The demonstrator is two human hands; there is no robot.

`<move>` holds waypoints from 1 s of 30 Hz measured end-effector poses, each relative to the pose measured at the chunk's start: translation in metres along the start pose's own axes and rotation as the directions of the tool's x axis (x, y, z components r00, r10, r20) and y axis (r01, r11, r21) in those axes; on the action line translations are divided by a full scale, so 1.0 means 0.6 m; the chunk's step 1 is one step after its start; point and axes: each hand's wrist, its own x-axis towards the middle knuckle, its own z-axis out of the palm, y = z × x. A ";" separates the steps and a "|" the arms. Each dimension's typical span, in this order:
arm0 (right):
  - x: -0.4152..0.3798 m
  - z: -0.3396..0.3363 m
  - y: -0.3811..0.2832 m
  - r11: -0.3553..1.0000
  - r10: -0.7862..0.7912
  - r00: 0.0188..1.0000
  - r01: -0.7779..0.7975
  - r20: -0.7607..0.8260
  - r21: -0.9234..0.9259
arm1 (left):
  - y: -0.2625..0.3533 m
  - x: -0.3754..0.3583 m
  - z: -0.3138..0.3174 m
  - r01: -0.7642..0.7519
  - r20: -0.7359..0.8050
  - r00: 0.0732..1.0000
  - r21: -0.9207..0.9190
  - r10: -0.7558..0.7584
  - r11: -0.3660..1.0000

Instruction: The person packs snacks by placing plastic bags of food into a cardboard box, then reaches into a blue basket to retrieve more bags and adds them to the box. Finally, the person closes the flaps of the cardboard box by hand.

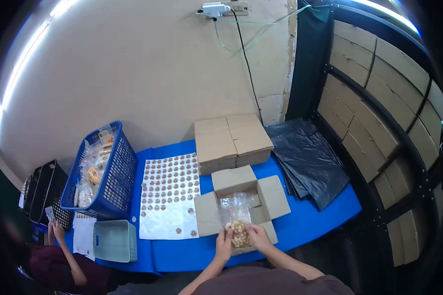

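Note:
A clear plastic bag of pale, nut-like pieces is held between my two hands, over the near side of an open cardboard box. My left hand grips the bag's left edge, and my right hand grips its right edge, both with fingers closed. The bag's upper part, looking nearly empty, reaches into the box. All the box flaps are folded outward. What lies beneath the bag is hidden.
Behind the box are stacked flattened cartons; black plastic bags lie right. Leftward are a sticker sheet, a pale green basket and a blue basket of packets. At far left, another person's hands hold a small packet.

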 end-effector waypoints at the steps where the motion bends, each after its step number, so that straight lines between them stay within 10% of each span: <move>1: 0.003 -0.002 0.000 0.997 0.017 1.000 -0.017 -0.009 0.081 | 0.013 0.001 0.000 0.029 -0.007 1.000 -0.074 -0.030 0.997; 15: -0.011 -0.004 -0.029 0.993 -0.030 0.994 0.018 0.107 0.113 | 0.060 -0.016 0.017 0.103 -0.027 0.991 -0.484 -0.133 0.869; 18: -0.010 0.003 -0.025 0.994 -0.038 0.993 0.027 0.110 0.102 | 0.062 -0.018 0.023 -0.101 -0.046 0.994 -0.171 0.095 0.980; 30: -0.004 0.024 -0.039 0.997 -0.020 0.993 0.010 0.117 0.081 | 0.038 -0.015 0.002 -0.040 -0.043 0.999 -0.155 0.033 0.987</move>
